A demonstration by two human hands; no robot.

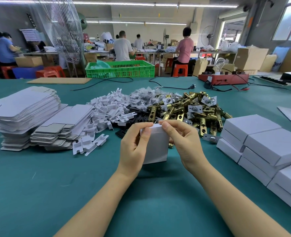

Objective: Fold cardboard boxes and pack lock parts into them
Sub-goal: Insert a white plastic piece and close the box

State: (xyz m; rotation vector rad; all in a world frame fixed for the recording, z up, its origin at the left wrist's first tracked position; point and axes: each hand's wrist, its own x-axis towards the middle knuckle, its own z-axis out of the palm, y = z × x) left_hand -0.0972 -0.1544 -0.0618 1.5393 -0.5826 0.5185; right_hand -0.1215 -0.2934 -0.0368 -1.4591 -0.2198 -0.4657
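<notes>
A small white cardboard box (156,146) stands upright on the green table (56,177), held between both hands. My left hand (132,147) grips its left side, thumb and forefinger pinching the top edge. My right hand (184,142) holds the right side, its fingertips pressing on the same top edge. Behind the box lies a heap of brass lock latches (196,108), a pile of bagged black parts (141,100) and a pile of white plastic inserts (107,108). Flat unfolded box blanks (27,113) are stacked at the left.
Closed white boxes (264,144) are stacked at the right. A red device (223,79) with cables sits at the table's far edge, beside a green crate (120,69). Several people work at benches in the background.
</notes>
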